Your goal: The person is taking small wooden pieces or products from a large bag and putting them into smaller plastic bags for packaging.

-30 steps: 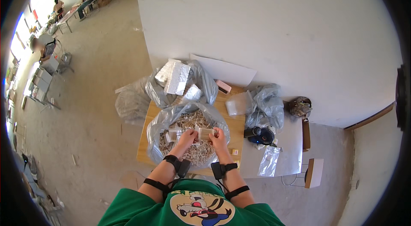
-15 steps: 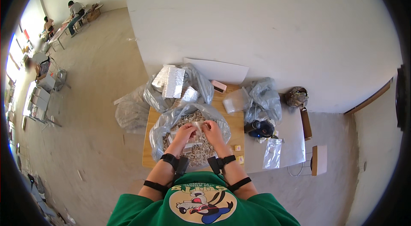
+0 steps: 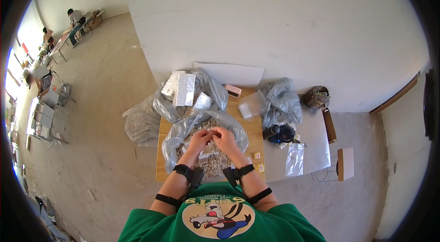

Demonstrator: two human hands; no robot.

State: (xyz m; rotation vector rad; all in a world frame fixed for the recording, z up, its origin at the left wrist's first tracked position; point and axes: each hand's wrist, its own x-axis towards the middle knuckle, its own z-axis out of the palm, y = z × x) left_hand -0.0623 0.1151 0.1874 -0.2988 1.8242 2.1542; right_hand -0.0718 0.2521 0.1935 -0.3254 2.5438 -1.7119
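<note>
Head view: both hands meet above an open clear plastic bag (image 3: 176, 139) full of small pale pieces, which lies on a wooden table (image 3: 255, 128). The left hand (image 3: 200, 140) and right hand (image 3: 225, 138) pinch 1 tiny piece (image 3: 213, 134) between their fingertips, fingers drawn together. 2 silver packets (image 3: 181, 88) sit in another bag near the wall.

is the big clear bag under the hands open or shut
Open. The clear plastic bag has its mouth spread wide on the wooden table, baring a heap of small pale pieces under both hands.
</note>
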